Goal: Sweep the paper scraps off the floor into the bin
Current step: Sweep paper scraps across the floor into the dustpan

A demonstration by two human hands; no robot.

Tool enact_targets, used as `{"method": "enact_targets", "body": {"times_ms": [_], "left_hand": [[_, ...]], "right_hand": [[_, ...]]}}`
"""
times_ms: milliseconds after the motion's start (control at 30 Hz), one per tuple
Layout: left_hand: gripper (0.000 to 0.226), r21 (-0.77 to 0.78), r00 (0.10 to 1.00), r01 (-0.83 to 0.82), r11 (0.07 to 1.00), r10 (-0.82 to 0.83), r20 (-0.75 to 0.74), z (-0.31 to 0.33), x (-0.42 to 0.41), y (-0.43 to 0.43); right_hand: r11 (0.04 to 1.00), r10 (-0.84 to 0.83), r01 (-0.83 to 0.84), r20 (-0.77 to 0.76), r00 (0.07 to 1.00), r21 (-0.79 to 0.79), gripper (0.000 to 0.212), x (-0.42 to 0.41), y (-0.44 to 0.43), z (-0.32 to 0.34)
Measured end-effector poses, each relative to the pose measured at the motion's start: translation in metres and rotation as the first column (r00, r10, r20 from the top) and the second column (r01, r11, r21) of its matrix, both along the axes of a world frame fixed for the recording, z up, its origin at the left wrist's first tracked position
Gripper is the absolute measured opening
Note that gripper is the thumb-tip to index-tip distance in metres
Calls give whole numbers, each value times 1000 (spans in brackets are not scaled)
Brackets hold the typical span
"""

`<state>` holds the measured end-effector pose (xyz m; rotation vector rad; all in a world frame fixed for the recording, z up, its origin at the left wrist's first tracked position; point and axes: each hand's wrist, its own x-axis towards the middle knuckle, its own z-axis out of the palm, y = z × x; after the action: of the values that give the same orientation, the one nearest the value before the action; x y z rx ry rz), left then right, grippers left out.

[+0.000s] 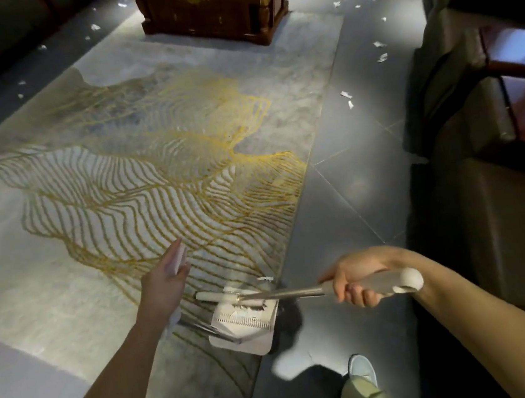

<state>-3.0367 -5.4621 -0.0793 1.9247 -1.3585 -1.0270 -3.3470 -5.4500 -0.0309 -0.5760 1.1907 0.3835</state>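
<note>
The right hand [353, 286] has its fingers [359, 299] clenched round the pale grip of a broom [285, 293]. The broom's metal shaft runs leftward from the hand, low over a white dustpan [246, 323]. The dustpan lies on the near edge of the rug [122, 188], right where the rug meets the grey tiled floor [351, 188].

The left hand [163, 285] reaches forward above the rug, and a flat white thing [180, 257] lies along its fingers. It is too blurred to name, and I cannot tell whether the fingers grasp it.

White paper scraps [345, 94] are strewn over the floor. 1 lies just beyond the dustpan. Several more trail up the tiled strip right of the rug, beside a dark sofa [486, 222]. Others lie on the left strip and around a dark wooden surface [213, 8] at the rug's far end.

2 pale shoes [362, 367] show at the bottom edge, on the tiles.
</note>
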Motion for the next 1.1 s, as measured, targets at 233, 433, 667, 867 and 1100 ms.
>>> {"method": "enact_targets", "body": {"times_ms": [233, 433, 667, 867, 1100], "left_hand": [[51, -14, 998, 19, 1000, -18, 60, -4, -3, 12], [51, -27, 998, 1, 1000, 0, 57, -10, -5, 10], [51, -38, 999, 18, 999, -17, 50, -7, -16, 9], [51, -19, 993, 82, 996, -80, 90, -4, -36, 7], [49, -95, 977, 176, 980, -162, 141, 21, -107, -41]], "right_hand": [[929, -121, 61, -142, 982, -365, 41, 3, 10, -17], [922, -105, 46, -135, 985, -384, 19, 45, 32, -69], [947, -319, 319, -6, 948, -32, 25, 5, 19, -38], [888, -456, 459, 76, 887, -28, 25, -56, 5, 12], [804, -568, 578, 111, 816, -137, 22, -98, -31, 17]]}}
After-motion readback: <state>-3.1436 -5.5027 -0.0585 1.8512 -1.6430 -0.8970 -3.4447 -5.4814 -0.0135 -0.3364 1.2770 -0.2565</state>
